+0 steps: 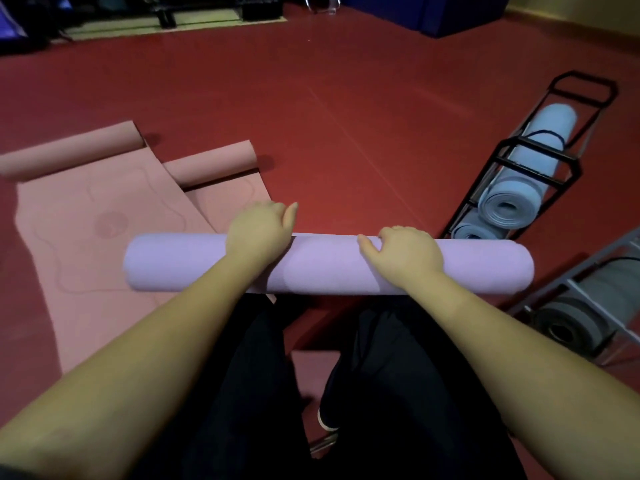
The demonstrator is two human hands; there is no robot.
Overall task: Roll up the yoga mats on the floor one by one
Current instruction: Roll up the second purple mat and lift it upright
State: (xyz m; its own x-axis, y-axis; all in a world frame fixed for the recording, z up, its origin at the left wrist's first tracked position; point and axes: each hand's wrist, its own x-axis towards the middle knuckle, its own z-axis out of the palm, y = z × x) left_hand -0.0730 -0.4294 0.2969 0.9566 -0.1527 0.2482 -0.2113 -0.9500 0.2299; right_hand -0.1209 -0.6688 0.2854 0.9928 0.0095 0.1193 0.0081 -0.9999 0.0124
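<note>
A lilac yoga mat [325, 265] is rolled into a full cylinder and lies crosswise in front of my knees. My left hand [259, 228] grips its top left of centre, fingers curled over the far side. My right hand [405, 256] grips it right of centre in the same way. Two pink mats lie flat on the red floor to the left, overlapping: the larger one [86, 220] and a second one [221, 199] partly under my left hand. Each has its far end curled into a small roll.
A black wire rack [540, 161] at the right holds rolled blue mats [512, 199]. A grey rack [588, 292] nearer me holds a rolled grey mat [568, 327]. Dark equipment and a blue padded block [433, 15] line the far wall. My dark trousers fill the foreground.
</note>
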